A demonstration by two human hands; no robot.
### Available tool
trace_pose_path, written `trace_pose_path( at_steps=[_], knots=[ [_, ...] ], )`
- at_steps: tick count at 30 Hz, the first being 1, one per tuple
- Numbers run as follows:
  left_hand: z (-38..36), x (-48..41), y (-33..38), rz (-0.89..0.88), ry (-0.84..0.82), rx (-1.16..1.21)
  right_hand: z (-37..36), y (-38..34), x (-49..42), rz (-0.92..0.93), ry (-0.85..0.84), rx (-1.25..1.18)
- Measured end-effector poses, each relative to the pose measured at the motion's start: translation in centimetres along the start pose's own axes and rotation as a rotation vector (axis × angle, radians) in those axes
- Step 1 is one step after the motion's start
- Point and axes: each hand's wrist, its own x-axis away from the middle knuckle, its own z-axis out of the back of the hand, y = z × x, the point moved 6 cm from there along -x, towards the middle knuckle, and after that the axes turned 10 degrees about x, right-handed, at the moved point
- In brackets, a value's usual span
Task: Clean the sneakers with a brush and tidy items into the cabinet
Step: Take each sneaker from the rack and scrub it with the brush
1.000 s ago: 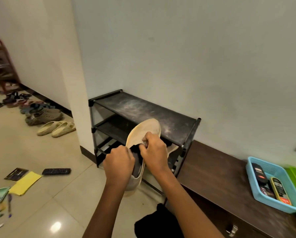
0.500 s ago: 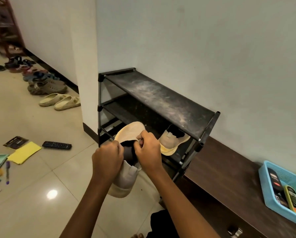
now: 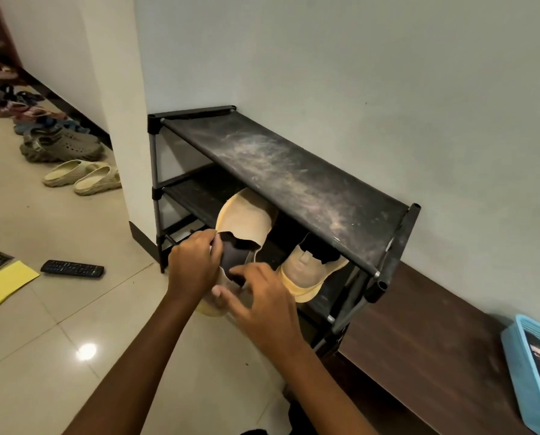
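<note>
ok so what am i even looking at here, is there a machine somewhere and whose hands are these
There is no machine. A person wears one camera on their head, looking forward and down, so you see their own two bare hands. The left hand pinches a beige sneaker at its dark opening, toe pointing toward a dusty black shoe rack. The right hand is open, fingers spread by the sneaker's heel end. A second sneaker sits on a shelf under the rack's top. On the tiled floor lie a remote, yellow paper and a pair of sandals. At the right, a blue basket sits on a brown bench.
</note>
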Motion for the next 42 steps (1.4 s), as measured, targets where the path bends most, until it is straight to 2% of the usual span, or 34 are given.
trace_pose_path(
  at_steps=[2,4,11,22,28,32,34,37,39,42],
  knots=[
    [-0.9,-0.7,-0.6,0.002,-0.001,0.05,-1.5,0.6,0.0,0.023,-0.078,0.082],
    [-1.6,-1.3,-0.6,-0.039,0.0,0.065,-2.4,1.4,-0.6,0.002,-0.117,0.06],
    [-5.8,-4.1,-0.6,-0.047,-0.065,0.105,-2.8,2.9,-3.8,-0.023,-0.04,0.053],
    [-12.8,-7.6,0.2,0.212,-0.307,0.197,-2.2,8.0,-7.3,-0.19,0.09,0.146],
    [-11.6,-4.9,-1.8,0.413,-0.272,0.629,-2.1,8.2,-7.0,-0.228,0.229,0.151],
    [-11.4,0.8,-2.8,0.538,-0.587,0.901,-2.1,8.2,-7.3,-0.246,0.307,0.144],
    [-11.9,2.5,-3.1,0.488,-0.674,0.774,-2.4,8.1,-7.5,-0.256,0.271,0.103],
    [-13.4,2.6,-3.3,0.418,-0.63,0.534,-1.8,8.2,-7.0,-0.281,0.202,0.058],
    [-14.1,1.9,-3.1,0.415,-0.56,0.502,-0.8,8.7,-6.2,-0.348,0.14,0.173],
    [-14.2,0.9,-2.5,0.362,-0.504,0.47,0.1,10.9,-3.8,-0.568,-0.024,0.472]
  ],
)
